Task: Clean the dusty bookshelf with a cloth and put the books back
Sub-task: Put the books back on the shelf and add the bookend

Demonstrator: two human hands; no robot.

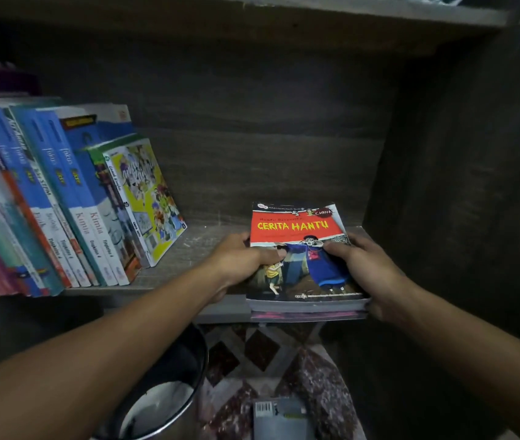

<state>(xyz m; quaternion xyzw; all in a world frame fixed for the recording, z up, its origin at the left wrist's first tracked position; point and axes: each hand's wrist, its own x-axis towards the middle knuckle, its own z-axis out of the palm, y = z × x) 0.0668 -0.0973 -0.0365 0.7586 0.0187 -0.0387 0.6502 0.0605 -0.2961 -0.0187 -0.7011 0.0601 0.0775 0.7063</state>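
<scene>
At the far left a row of books [71,201] stands back on the shelf [195,246], spines out and leaning leftward, so that part of the re-shelving looks done. Below the shelf's front edge a metal bin [170,392] stands on the floor. The middle stretch of the shelf board is bare; whether it has been wiped cannot be told in this dim light, and no cloth is in view. The left hand [239,258] grips the left edge of a small flat stack of books [300,223], thumb on the red-and-blue "Cerita Hantu" cover. The stack lies face up on the right part of the shelf, its near edge at or slightly past the front lip. Beneath it, one more book [281,417] lies on the patterned floor, not yet returned. The right hand [369,268] holds the stack's right edge, thumb on the cover and fingers curled round the side. The task seems well along: this stack needs settling, and the floor book remains.
</scene>
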